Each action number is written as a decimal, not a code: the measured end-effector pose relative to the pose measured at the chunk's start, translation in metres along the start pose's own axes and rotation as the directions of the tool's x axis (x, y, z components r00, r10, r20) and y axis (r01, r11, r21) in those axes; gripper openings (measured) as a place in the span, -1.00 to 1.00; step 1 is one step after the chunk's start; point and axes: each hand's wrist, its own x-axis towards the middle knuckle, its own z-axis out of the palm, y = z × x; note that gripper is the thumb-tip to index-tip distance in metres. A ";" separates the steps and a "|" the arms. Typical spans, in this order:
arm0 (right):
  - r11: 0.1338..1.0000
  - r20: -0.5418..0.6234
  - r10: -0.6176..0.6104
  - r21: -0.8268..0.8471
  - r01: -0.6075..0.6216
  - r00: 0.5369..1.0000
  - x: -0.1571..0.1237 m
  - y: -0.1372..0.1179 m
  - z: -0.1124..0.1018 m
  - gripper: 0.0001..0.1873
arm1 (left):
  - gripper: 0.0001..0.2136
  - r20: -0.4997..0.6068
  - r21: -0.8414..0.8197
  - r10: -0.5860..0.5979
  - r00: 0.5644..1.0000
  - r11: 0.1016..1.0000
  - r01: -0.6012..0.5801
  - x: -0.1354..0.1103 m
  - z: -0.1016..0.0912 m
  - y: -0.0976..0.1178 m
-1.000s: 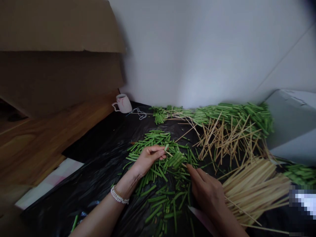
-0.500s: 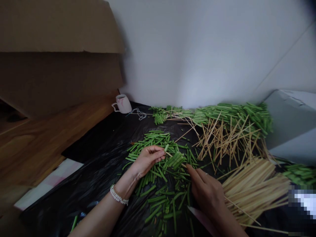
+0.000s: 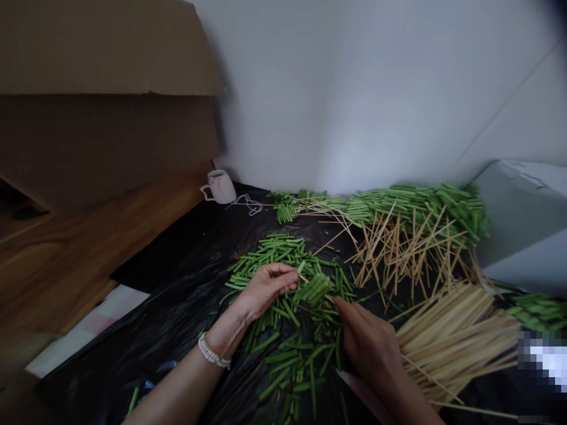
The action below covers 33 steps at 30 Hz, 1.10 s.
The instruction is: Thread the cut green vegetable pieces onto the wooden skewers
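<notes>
My left hand (image 3: pixel 271 289) pinches a cut green stalk (image 3: pixel 300 268) between thumb and fingertips, at the far end of a thin wooden skewer (image 3: pixel 303 278). Several green stalk pieces (image 3: pixel 315 288) sit side by side on that skewer, between my two hands. The near end of the skewer is in the closed fingers of my right hand (image 3: pixel 370 336); its fingertips are partly hidden. Below both hands spreads a loose pile of cut green stalks (image 3: pixel 283 357) on black plastic sheeting (image 3: pixel 177 313).
A bundle of bare skewers (image 3: pixel 460 342) lies at the right. Behind it, loaded skewers (image 3: pixel 407 203) are stacked against the wall, sticks pointing forward. A mug (image 3: pixel 221 188) stands at the back left, beside a thin cord (image 3: pixel 251 205). A cardboard box (image 3: pixel 106 118) rises on the left.
My right hand has shifted slightly left, and the skewered pieces moved a little with it. My left hand has dipped very slightly. Everything else is unchanged.
</notes>
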 end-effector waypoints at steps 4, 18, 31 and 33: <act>1.000 0.019 0.015 0.013 -0.016 1.000 0.000 0.001 0.001 -0.62 | -0.76 -0.002 0.025 0.000 1.000 1.000 0.000 0.000 0.001 -0.001; 0.998 -0.004 0.003 0.070 -0.002 1.000 0.003 0.000 -0.001 -0.66 | -0.76 0.014 0.027 -0.023 1.000 0.999 0.023 0.000 0.000 -0.004; 0.989 0.043 0.026 0.146 -0.032 0.999 0.006 -0.004 -0.003 -0.68 | -0.80 0.112 0.153 0.041 0.993 0.987 -0.058 -0.002 0.005 -0.008; 0.996 0.016 -0.003 0.093 0.002 1.000 0.005 -0.003 -0.003 -0.67 | -0.80 0.116 0.182 0.056 0.992 0.980 -0.077 -0.003 0.005 -0.006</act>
